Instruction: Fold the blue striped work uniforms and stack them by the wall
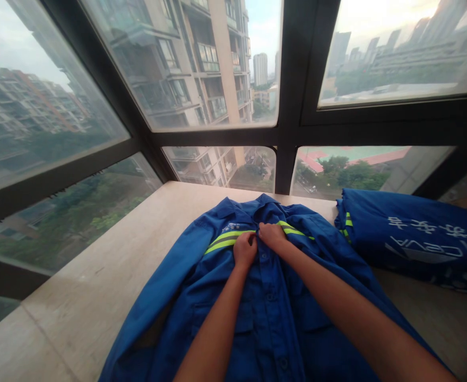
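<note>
A blue work jacket [178, 276] with yellow-green and grey stripes across the chest lies spread front side up, its collar toward the window. Its front placket runs down the middle, with several buttons showing below the hands. My left hand [245, 248] pinches the placket edge at stripe height, thumb and forefinger curled together. Right beside it, my right hand [271, 235] has its fingers closed on the other side of the front opening, just below the collar. The fingers hide the bit of cloth between them.
The jacket rests on a pale stone sill [110, 265]. At the right lies a folded blue bundle [424, 233] with white lettering and a yellow-green stripe. Dark window frames [217, 137] border the sill on the left and at the back, with buildings and trees outside.
</note>
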Demonstrator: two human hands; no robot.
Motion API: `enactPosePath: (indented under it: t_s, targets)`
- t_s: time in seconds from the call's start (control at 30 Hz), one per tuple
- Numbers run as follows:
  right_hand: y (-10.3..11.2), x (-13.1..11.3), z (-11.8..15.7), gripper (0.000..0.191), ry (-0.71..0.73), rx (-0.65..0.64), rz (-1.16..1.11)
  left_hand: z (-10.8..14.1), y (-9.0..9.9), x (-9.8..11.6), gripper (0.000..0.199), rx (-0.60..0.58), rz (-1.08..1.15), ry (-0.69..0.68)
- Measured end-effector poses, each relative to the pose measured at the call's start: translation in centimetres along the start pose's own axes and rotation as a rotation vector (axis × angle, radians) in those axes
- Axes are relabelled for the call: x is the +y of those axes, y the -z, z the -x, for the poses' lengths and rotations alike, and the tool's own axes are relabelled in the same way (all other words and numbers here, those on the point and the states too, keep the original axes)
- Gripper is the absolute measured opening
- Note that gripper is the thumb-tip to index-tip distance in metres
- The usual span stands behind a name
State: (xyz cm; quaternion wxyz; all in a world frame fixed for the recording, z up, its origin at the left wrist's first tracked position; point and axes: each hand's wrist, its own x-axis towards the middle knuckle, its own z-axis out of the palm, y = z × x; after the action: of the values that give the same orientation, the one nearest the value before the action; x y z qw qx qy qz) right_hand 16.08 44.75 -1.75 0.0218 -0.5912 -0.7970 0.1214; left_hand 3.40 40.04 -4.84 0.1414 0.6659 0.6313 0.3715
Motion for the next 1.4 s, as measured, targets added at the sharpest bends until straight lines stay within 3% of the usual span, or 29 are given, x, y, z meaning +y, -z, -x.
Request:
enactPosePath:
  t_s: [0.2,0.4,0.5,0.67,0.77,0.83,0.93,1.0,1.1,1.2,1.3,1.4]
  targets:
    - [-2.1,0.5,1.9,0.031,-0.022,0.183,-0.131,-0.1,0.0,0.1,0.020,0.000,-0.082,-0.002]
    - [-2.9,0.0,7.3,0.040,0.061,0.322,-0.257,1.7,1.2,2.2,0.032,-0.017,-0.211,-0.031]
    - [-3.4,-0.4,10.8,0.043,0.092,0.354,-0.303,4.6,2.1,3.5,0.037,-0.043,-0.277,-0.021]
    - [-4.9,-2.0,17.7,0.049,0.114,0.347,-0.327,12.1,5.0,4.9,0.043,-0.134,-0.355,-0.030]
    - [-5.3,-2.7,21.7,0.051,0.135,0.220,-0.342,16.1,7.7,5.4,0.047,-0.277,-0.457,-0.056]
    - [-4.3,-2.7,23.0,0.044,0.176,0.069,-0.374,17.3,9.8,5.6,0.040,-0.389,-0.498,-0.070]
    - [-0.4,-1.5,21.6,0.029,0.189,-0.084,-0.399,15.8,13.5,5.2,0.029,-0.412,-0.496,-0.066]
    - [2.9,-0.1,18.8,0.033,0.112,0.002,-0.312,13.1,16.1,3.9,0.034,-0.276,-0.541,-0.009]
    - [6.7,2.3,13.7,0.039,0.008,0.140,-0.153,8.4,19.3,0.5,0.042,-0.092,-0.643,0.222]
    - [7.3,3.9,10.0,0.042,0.001,0.095,-0.107,5.0,20.9,-2.9,0.035,-0.167,-0.626,0.348]
    - [5.9,4.4,8.2,0.040,0.025,0.017,-0.104,3.5,21.1,-5.1,0.019,-0.312,-0.543,0.318]
    - [5.5,4.8,7.6,0.024,0.037,0.000,-0.127,2.9,21.3,-5.8,0.013,-0.369,-0.468,0.263]
